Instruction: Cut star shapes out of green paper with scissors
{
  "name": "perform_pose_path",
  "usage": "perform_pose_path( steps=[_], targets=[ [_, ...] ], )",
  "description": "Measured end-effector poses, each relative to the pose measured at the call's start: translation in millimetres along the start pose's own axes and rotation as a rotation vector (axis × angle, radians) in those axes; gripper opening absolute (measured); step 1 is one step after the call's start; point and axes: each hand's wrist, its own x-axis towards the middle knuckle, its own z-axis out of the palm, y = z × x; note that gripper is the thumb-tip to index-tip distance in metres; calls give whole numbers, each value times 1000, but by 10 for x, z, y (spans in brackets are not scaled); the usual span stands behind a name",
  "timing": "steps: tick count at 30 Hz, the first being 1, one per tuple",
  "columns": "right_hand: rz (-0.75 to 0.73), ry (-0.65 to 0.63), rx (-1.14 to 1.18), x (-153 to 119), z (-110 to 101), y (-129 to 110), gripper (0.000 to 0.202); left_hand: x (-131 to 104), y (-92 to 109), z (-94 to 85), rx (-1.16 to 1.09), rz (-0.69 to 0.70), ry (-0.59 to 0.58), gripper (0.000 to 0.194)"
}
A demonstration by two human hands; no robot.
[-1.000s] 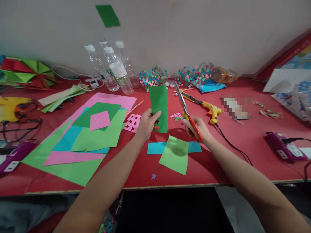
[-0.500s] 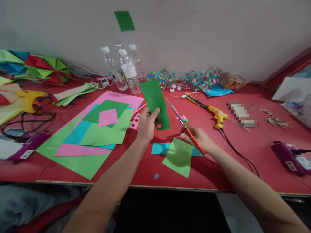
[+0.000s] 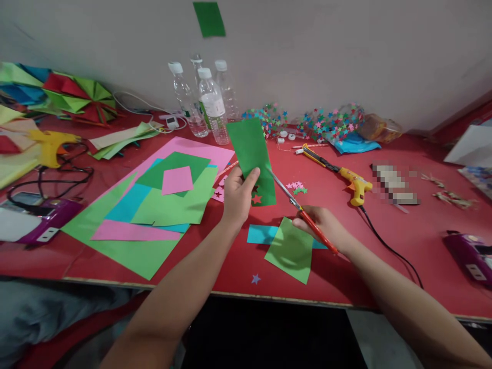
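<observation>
My left hand (image 3: 239,192) pinches a dark green paper strip (image 3: 249,146) upright above the table, thumb on the near face. A star-shaped hole shows low in the strip, with red behind it. Scissors (image 3: 313,223) with red handles are in my right hand (image 3: 325,228). Their blades point up and left, and the tips meet the strip's right edge. Below the hands, a light green paper piece (image 3: 290,253) lies across a blue paper strip (image 3: 261,234). Small pink and green paper stars (image 3: 296,187) lie beyond the scissors.
Layered coloured sheets (image 3: 126,256) cover the table's left part. Plastic bottles (image 3: 215,110) stand near the wall. A yellow glue gun (image 3: 357,184) with a black cord lies right. Purple power strips (image 3: 49,220) sit at both sides. A lone star (image 3: 255,279) is near the front edge.
The scissors have come up to the green strip, their tips now at its right edge; before, a small gap lay between. The whole view has shifted slightly.
</observation>
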Motion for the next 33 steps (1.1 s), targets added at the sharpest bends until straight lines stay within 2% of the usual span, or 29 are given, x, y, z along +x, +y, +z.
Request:
perform_pose_path(
  steps=[3, 11, 26, 33],
  targets=[
    [-16, -41, 27, -9, 29, -20, 49, -22, 20, 10, 64, 39, -11, 16],
    [-66, -86, 125, -20, 13, -41, 51, -22, 31, -2, 59, 22, -33, 16],
    [144, -120, 313, -74, 80, -131, 48, -27, 52, -17, 101, 62, -39, 16],
    [66, -124, 299, -66, 132, -92, 50, -92, 46, 32, 114, 41, -49, 17]
  ],
)
